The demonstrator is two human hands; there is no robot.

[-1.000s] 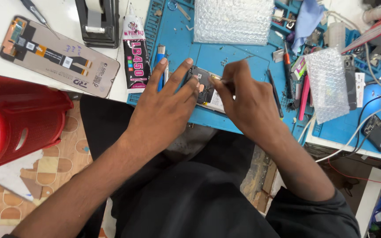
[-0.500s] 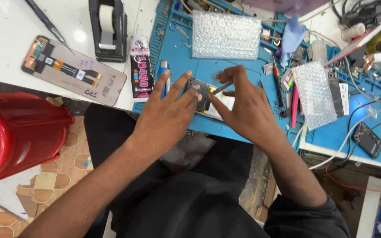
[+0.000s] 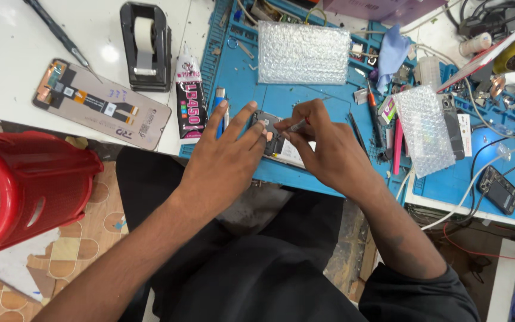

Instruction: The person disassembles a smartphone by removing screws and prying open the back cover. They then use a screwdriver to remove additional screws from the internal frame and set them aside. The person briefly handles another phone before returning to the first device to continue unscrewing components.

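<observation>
The left hand (image 3: 225,164) lies spread, pressing the opened phone (image 3: 275,143) onto the blue mat (image 3: 305,107) at the desk's near edge. The right hand (image 3: 329,152) pinches tweezers (image 3: 296,126) at the phone's 12 o'clock end. A slip could gouge the board or flick a small part away.

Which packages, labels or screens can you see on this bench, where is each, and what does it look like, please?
Display panel: white table, far left; flat rectangle, tan-grey back with flex cable.
Adhesive tube: blue mat's left edge; black, white and pink print.
Bubble-wrap pouch: top of mat; clear rectangle.
Second bubble-wrap pouch: right of the hands; clear, upright.
Small phone: far right; dark screen.
</observation>
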